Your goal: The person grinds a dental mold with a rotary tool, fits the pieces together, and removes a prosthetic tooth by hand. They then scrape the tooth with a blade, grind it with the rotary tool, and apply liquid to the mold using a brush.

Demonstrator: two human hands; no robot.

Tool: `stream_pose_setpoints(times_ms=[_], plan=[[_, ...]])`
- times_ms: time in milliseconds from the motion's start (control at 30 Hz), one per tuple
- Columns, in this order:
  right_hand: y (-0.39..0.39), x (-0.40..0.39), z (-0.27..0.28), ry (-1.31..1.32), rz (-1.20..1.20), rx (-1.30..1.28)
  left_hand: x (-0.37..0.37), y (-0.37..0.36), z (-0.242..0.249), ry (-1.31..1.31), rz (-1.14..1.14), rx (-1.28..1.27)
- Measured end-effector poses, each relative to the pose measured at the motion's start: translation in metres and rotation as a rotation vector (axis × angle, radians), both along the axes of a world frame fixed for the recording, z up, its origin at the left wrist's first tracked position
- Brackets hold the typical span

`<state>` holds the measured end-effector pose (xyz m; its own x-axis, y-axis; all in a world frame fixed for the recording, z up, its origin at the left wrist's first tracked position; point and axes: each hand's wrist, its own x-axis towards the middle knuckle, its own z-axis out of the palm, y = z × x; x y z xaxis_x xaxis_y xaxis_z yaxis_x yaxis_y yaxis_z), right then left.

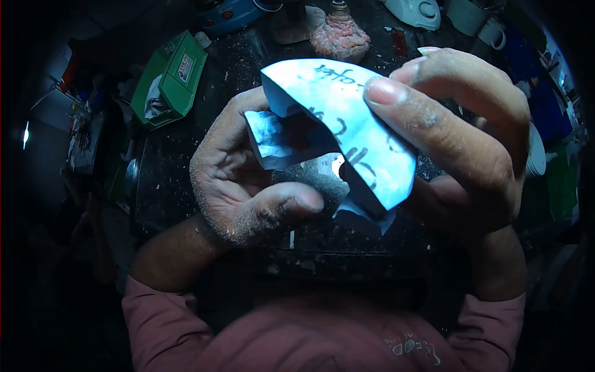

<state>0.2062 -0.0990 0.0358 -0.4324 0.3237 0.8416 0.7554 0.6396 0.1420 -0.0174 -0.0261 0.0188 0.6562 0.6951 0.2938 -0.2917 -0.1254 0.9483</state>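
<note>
A stiff, curved white sheet (316,87) with dark handwriting and jagged, cut-looking edges is held up tilted above the table. My right hand (471,124) pinches its right side, thumb or finger pressed on the written face. At the left, my left hand (229,167) is coated in pale dust. Its fingers curl behind the sheet and are mostly hidden, while its thumb stands apart below the notch. Through the gap between the hands, a grey, grainy surface (325,177) with a bright spot shows; I cannot make out what it is.
A green bin (180,80) stands on the dark, speckled table (167,186) at the left. Farther back are a lumpy pink object with a metal top (339,37), a blue device (229,17), a white appliance with a dial (418,12) and a white mug (493,32).
</note>
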Motion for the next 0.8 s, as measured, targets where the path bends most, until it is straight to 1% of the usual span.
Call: stream_pose_setpoints(times_ms=[33, 100, 133, 167, 200, 233, 267, 300, 333, 367, 400, 433, 500, 533, 567, 633, 767, 800], plan=[[0.004, 0.005, 0.005, -0.058, 0.064, -0.057, -0.001, 0.002, -0.007, -0.054, -0.035, -0.013], [0.024, 0.007, -0.006, 0.094, 0.351, -0.109, 0.003, 0.003, -0.013, -0.109, -0.030, 0.020], [0.020, -0.001, -0.011, 0.204, 0.447, -0.182, 0.004, 0.005, -0.015, -0.112, -0.024, 0.123], [0.010, -0.010, -0.013, 0.430, 0.507, -0.343, 0.005, 0.005, -0.017, -0.113, -0.020, 0.224], [0.013, -0.007, -0.015, 0.391, 0.485, -0.313, 0.005, 0.004, -0.013, -0.020, -0.010, 0.269], [0.017, -0.004, -0.017, 0.352, 0.464, -0.282, 0.007, 0.004, -0.013, -0.017, -0.025, 0.289], [0.017, -0.001, -0.015, 0.359, 0.462, -0.338, 0.008, 0.005, -0.013, -0.036, -0.046, 0.238], [0.013, -0.004, -0.013, 0.485, 0.454, -0.395, 0.010, 0.006, -0.013, -0.054, -0.067, 0.188], [0.010, -0.003, -0.012, 0.629, 0.430, -0.492, 0.015, 0.008, -0.011, -0.083, -0.042, 0.241], [0.004, -0.004, -0.005, 0.858, 0.323, -0.563, 0.016, 0.005, -0.008, -0.053, -0.041, 0.169], [0.005, -0.001, 0.000, 0.966, 0.204, -0.593, 0.016, 0.006, -0.006, -0.056, -0.092, 0.127], [0.009, 0.012, -0.001, 1.000, 0.193, -0.628, 0.015, 0.006, -0.005, -0.057, -0.141, 0.084], [0.009, 0.017, -0.001, 0.856, 0.022, -0.865, 0.015, 0.007, -0.005, -0.063, -0.156, 0.101], [0.014, 0.020, -0.014, 0.728, -0.145, -0.789, 0.015, 0.007, -0.005, -0.069, -0.176, 0.114], [0.017, 0.025, -0.021, 0.448, -0.338, -0.715, 0.015, 0.006, -0.004, -0.071, -0.180, 0.115], [0.023, 0.027, -0.035, 0.312, -0.336, -0.606, 0.014, 0.003, 0.000, -0.052, -0.169, 0.082], [0.026, 0.027, -0.045, 0.240, -0.392, -0.681, 0.013, 0.004, -0.004, -0.061, -0.169, 0.114], [0.027, 0.027, -0.050, 0.207, -0.419, -0.636, 0.013, 0.003, -0.003, -0.056, -0.175, 0.099]])
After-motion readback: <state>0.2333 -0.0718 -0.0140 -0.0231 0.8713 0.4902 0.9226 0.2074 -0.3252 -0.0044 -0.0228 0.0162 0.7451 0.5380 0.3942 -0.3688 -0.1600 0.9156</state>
